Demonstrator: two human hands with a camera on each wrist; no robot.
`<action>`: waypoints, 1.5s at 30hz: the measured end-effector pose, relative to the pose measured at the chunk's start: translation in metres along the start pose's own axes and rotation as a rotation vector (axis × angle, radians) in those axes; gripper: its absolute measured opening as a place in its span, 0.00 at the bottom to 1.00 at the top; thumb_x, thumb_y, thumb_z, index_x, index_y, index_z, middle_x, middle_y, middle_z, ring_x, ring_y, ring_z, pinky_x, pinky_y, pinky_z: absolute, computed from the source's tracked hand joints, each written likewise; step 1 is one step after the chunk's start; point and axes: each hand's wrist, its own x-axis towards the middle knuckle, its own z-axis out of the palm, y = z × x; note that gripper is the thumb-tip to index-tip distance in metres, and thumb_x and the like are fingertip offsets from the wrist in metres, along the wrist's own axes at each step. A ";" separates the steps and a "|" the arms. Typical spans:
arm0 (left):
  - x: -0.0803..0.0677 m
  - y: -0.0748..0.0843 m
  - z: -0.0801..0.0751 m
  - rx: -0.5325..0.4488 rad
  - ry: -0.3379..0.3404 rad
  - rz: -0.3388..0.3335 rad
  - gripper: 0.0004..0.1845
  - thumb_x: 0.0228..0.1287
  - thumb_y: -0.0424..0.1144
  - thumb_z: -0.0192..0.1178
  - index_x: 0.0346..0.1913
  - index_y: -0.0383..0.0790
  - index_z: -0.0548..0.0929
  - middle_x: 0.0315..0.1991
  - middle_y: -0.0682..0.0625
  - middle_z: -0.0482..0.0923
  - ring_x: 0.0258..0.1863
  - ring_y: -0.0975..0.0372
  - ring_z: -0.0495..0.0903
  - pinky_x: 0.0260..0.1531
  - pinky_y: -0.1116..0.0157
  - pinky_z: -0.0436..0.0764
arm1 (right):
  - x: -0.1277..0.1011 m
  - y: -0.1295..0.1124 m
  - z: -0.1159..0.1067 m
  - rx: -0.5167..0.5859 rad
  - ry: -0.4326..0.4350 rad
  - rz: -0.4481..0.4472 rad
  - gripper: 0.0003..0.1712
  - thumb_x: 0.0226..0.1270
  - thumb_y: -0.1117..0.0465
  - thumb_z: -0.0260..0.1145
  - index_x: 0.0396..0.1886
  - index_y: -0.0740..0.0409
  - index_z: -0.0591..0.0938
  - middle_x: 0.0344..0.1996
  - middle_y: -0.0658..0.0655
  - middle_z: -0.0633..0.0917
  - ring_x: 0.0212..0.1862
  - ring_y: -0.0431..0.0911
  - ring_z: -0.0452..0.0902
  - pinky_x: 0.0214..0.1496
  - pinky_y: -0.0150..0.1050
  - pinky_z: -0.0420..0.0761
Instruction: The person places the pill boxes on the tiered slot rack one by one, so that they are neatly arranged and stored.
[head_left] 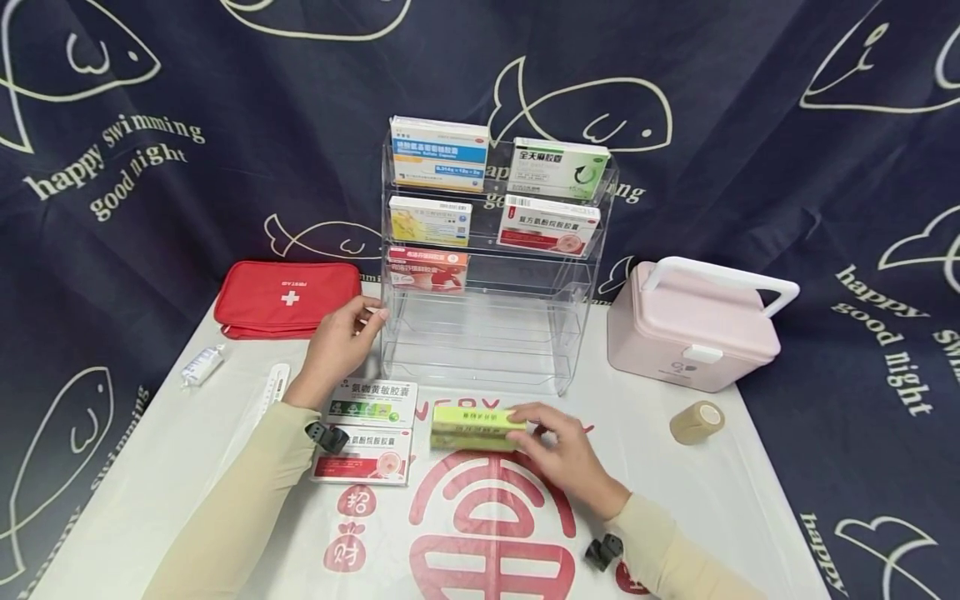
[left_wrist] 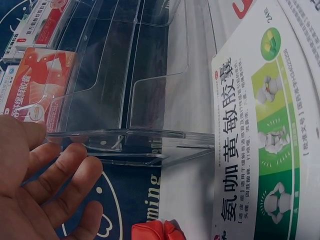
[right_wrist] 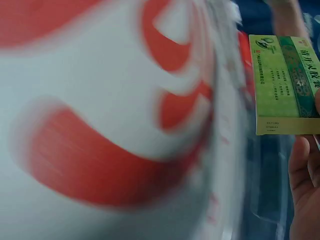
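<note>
The right hand [head_left: 562, 457] pinches a small yellow-green cardboard medicine box [head_left: 474, 427] between thumb and fingers, in front of a tiered clear plastic rack [head_left: 480, 367]; whether the box touches the table [head_left: 675, 517] cannot be told. The left hand [head_left: 337, 346] is at the rack's left side, its fingers loosely bent and holding nothing; contact with the rack is unclear.

Just below the left hand, a white-and-green cardboard box [head_left: 371, 403] lies flat, with a white-and-red cardboard box [head_left: 362, 467] against its near edge. The rack's top tier carries a blue-and-white box [head_left: 440, 158] on the left and a white box with a green end [head_left: 558, 169] on the right. Beneath them are a yellow-and-white box [head_left: 430, 222] and another white-and-red box [head_left: 550, 229]; a red-orange box [head_left: 427, 271] stands in the third tier, at left.

A red zippered pouch with a white cross [head_left: 292, 296] lies left of the rack, and a pale pink lidded case with a white handle [head_left: 697, 333] stands to its right, behind a tan roll [head_left: 692, 425].
</note>
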 end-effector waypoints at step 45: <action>0.000 0.003 -0.001 0.022 -0.009 -0.004 0.16 0.74 0.46 0.61 0.57 0.41 0.81 0.39 0.46 0.84 0.36 0.53 0.81 0.37 0.53 0.75 | 0.160 0.038 -0.136 -0.413 0.195 -0.105 0.12 0.63 0.69 0.74 0.46 0.59 0.86 0.50 0.53 0.86 0.42 0.41 0.80 0.31 0.29 0.73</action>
